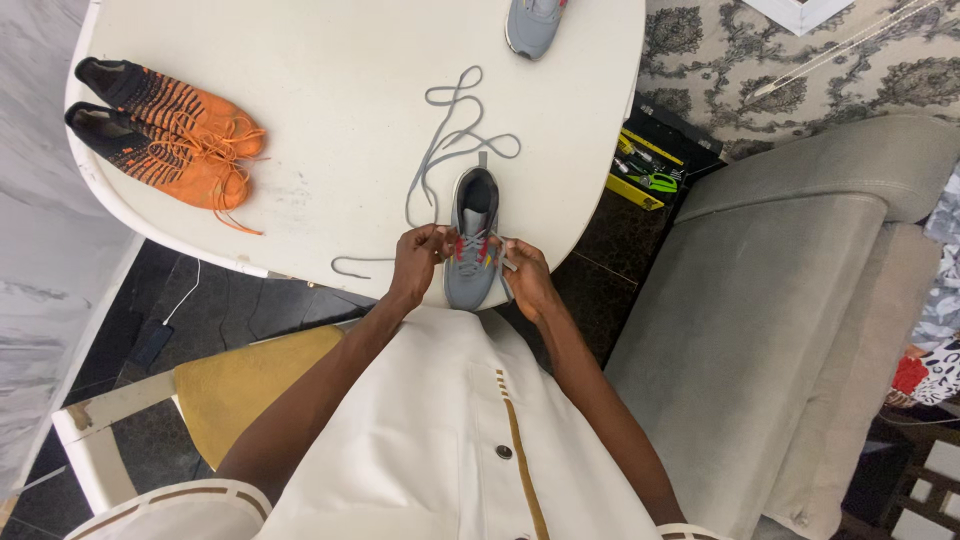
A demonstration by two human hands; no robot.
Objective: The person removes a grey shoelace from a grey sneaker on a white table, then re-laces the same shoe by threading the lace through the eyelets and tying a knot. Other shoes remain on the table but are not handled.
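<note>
A grey sneaker with red and yellow accents sits at the near edge of the white table, toe toward me. My left hand pinches the grey shoelace at the shoe's left eyelets. My right hand grips the lace end at the shoe's right side. The long loose part of the lace trails in loops across the table beyond the shoe.
A pair of orange and black shoes lies at the table's left. A second grey sneaker sits at the far edge. A grey sofa stands on the right, a tool case on the floor, a yellow-cushioned chair lower left.
</note>
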